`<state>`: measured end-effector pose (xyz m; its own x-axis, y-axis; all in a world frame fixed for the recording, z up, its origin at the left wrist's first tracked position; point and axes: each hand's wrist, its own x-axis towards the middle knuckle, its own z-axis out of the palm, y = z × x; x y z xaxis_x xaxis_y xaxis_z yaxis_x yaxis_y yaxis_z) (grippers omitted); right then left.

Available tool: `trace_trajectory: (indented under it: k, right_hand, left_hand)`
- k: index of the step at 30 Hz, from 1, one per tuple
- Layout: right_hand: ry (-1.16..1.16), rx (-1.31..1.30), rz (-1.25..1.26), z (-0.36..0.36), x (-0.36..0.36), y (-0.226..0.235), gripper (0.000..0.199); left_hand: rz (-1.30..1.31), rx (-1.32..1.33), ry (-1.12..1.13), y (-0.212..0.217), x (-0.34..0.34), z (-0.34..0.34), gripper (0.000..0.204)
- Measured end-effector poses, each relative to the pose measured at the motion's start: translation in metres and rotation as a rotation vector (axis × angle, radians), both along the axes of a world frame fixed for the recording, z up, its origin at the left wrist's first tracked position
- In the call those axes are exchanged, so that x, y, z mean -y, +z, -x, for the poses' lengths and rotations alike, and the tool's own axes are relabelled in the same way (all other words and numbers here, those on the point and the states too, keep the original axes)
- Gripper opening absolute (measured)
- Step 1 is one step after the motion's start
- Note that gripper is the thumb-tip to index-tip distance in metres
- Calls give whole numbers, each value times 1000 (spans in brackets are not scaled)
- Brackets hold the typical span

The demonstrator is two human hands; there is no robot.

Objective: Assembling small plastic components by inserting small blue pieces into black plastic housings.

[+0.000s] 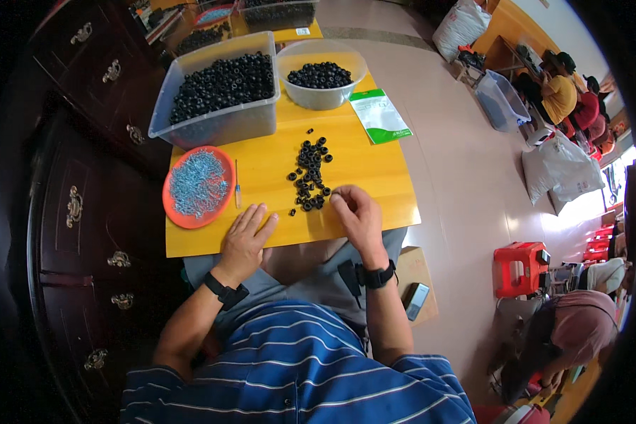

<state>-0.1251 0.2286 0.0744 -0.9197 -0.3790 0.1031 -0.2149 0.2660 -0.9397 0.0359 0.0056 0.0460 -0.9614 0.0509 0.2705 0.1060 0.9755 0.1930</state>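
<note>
Left hand [246, 237] is laid flat and open on the yellow desk [374, 177], nothing held. Right hand [355, 212] is curled, fingertips pinched at a small black ring, hardly visible, just beside the ring pile [309, 177]. Progress is judged partial: loose rings are left ahead of the right hand, more are kept in the tub [219, 92] and bowl [321, 74] beyond. An orange plate [198, 186] of screws is seen ahead of the left hand. Pale floor, red stool [519, 267] and seated people are seen far to the right.
</note>
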Motion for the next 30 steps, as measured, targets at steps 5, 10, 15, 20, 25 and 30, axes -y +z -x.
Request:
trace_trajectory:
  k: [5,10,15,20,25,30]
  right_hand:
    - [-67,-288,-164,37,9,-12,17]
    - [-41,-389,-312,53,9,-12,16]
    - [1,-383,-348,59,18,-15,14]
    - [-32,-418,-361,53,23,-18,14]
    - [-29,-405,-376,48,24,-17,14]
    - [-9,-392,-342,49,28,-16,15]
  left_hand:
    - [17,4,0,-3,8,2,63]
    - [-26,-22,-9,-2,9,2,65]
    - [-3,22,-3,-2,7,1,66]
    - [-35,120,46,17,-14,-2,70]
    - [-128,167,-45,24,-22,1,72]
    - [-137,164,-49,22,-24,9,69]
